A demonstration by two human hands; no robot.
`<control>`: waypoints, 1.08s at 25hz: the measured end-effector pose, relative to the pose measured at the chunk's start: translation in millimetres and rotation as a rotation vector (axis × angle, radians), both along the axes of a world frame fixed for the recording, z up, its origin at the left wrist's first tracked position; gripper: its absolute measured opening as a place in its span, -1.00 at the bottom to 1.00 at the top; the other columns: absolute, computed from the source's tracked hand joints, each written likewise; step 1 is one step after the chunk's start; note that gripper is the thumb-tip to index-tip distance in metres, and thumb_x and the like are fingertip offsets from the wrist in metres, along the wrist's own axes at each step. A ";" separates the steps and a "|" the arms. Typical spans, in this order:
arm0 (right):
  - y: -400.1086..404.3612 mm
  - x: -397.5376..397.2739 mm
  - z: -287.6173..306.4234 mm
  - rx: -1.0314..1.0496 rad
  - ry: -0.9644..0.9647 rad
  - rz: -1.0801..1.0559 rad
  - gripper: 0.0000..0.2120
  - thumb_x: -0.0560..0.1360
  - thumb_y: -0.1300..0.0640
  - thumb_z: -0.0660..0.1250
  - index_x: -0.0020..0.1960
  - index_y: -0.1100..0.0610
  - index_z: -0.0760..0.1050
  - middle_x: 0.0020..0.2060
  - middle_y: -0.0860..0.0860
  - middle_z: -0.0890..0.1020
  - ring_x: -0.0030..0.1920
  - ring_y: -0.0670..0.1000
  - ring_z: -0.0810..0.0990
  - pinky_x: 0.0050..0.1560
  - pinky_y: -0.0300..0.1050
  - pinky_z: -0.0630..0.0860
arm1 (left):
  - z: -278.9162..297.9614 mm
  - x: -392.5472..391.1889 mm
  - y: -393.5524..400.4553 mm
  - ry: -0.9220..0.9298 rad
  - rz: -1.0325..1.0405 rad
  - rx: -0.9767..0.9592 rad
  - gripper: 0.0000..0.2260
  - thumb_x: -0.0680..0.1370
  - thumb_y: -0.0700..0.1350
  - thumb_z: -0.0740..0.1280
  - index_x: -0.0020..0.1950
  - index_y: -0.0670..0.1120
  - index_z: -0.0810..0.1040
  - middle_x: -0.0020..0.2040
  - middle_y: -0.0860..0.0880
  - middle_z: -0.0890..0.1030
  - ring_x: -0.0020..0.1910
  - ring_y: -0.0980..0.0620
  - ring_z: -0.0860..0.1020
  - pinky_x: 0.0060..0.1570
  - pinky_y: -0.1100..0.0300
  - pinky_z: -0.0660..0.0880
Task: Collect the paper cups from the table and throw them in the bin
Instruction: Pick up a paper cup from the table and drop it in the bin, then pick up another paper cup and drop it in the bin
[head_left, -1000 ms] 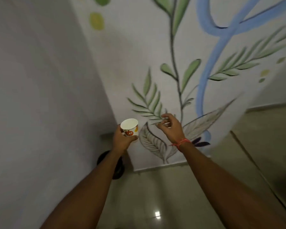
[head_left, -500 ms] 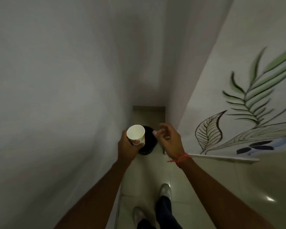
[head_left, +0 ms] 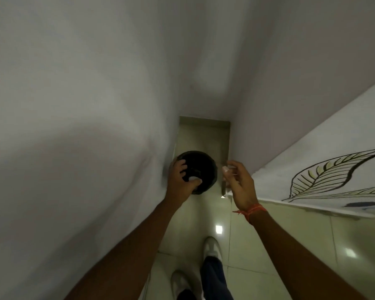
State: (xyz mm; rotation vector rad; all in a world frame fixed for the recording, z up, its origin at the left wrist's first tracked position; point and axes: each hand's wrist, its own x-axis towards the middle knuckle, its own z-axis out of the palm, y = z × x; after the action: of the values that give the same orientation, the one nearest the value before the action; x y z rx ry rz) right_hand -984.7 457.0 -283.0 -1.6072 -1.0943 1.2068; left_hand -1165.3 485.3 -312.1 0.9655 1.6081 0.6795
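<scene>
A round black bin (head_left: 205, 167) stands on the floor in a narrow gap between two walls. My left hand (head_left: 180, 180) hovers over its left rim, turned palm down with the fingers curled. A small white patch of the paper cup (head_left: 193, 179) shows between the fingers and thumb; the hand hides the remainder. My right hand (head_left: 239, 184) is just right of the bin, fingers loosely apart and holding nothing. A red thread is tied around that wrist.
A plain white wall (head_left: 74, 126) closes in on the left. On the right is a wall painted with leaves (head_left: 325, 176). The glossy tiled floor (head_left: 219, 213) shows my two white shoes (head_left: 212, 247) below the arms.
I have stepped closer to the bin and my view has tilted down. My left hand has turned from holding the cup upright to palm down over the bin's mouth. The right hand stays beside it.
</scene>
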 end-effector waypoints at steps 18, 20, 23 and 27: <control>-193.5 300.3 403.5 0.516 -0.156 -0.745 -0.50 0.30 -0.08 0.46 0.13 0.19 0.54 -0.18 0.11 0.65 -0.12 0.10 0.64 -0.05 0.16 0.61 | 455.4 350.4 -95.1 -0.412 -0.707 0.505 -0.73 0.43 -0.17 0.48 0.10 -0.03 0.57 0.01 -0.11 0.66 -0.05 0.06 0.62 -0.02 0.14 0.55; -222.9 354.5 418.2 0.538 -0.175 -0.825 -0.51 0.30 -0.09 0.47 0.13 0.16 0.54 -0.17 0.12 0.65 -0.10 0.14 0.64 -0.04 0.18 0.62 | 467.8 412.5 -113.9 -0.426 -0.798 0.530 -0.73 0.44 -0.19 0.48 0.11 -0.05 0.57 -0.02 -0.08 0.65 -0.07 0.07 0.61 -0.05 0.14 0.54; -273.7 446.1 438.5 0.565 -0.224 -0.947 -0.51 0.29 -0.10 0.48 0.13 0.12 0.54 -0.16 0.12 0.65 -0.09 0.13 0.64 -0.04 0.15 0.61 | 485.7 515.9 -143.2 -0.481 -0.926 0.526 -0.71 0.45 -0.16 0.48 0.15 -0.07 0.56 -0.01 -0.09 0.64 -0.01 -0.02 0.61 -0.08 0.09 0.53; -340.0 546.3 464.0 0.566 -0.276 -1.078 -0.48 0.29 -0.06 0.48 0.16 0.17 0.53 -0.12 0.18 0.66 -0.13 0.03 0.63 -0.10 0.01 0.59 | 508.4 638.7 -192.3 -0.597 -1.018 0.460 -0.60 0.34 -0.04 0.46 0.16 -0.05 0.54 0.01 -0.11 0.64 0.00 -0.06 0.61 0.00 0.00 0.54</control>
State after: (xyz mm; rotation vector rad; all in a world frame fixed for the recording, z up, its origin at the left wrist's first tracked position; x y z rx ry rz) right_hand -438.4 116.9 180.9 -1.5439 -0.4721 -0.0386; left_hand -526.7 293.0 196.2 1.5447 0.3144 0.5207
